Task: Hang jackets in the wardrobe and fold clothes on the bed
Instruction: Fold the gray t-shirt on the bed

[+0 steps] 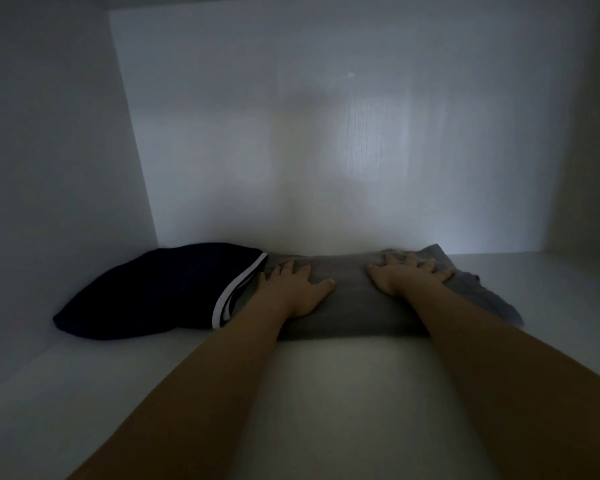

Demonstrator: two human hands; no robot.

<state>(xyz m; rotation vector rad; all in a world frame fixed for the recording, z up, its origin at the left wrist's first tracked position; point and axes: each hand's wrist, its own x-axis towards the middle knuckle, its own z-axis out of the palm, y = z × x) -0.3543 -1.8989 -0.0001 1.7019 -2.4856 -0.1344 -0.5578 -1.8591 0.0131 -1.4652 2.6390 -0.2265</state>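
Dim light, view looking into a white wardrobe compartment. Nearest: two bare forearms are reaching in from the near edge, crossing the pale shelf [343, 393], which is showing bare between them.

Left hand [293, 289]: lying flat, palm down, fingers spread, thumb pointing right, pressing on the left part of a folded grey garment [350, 299]. Not curling round or pinching anything.

Right hand [407, 273]: also lying flat, palm down, fingers fanned out toward the far right, pressing on the right part of the same grey garment. Nothing gripped.

The grey garment is lying on the shelf as a long folded bundle running left to right, toward the far side of the compartment, near the back panel. Its right end is spilling out in looser folds beyond the right hand.

Just left of it, a dark navy garment [160, 292] with a white trim band [238, 292] is sitting on the shelf, its trimmed edge touching or slightly overlapping the grey bundle's left end beside the left hand; cannot tell which is on top.

Farthest: the white back panel [326, 133] is showing a faint patch of light right of centre. The left side wall [49, 168] is standing in shadow.
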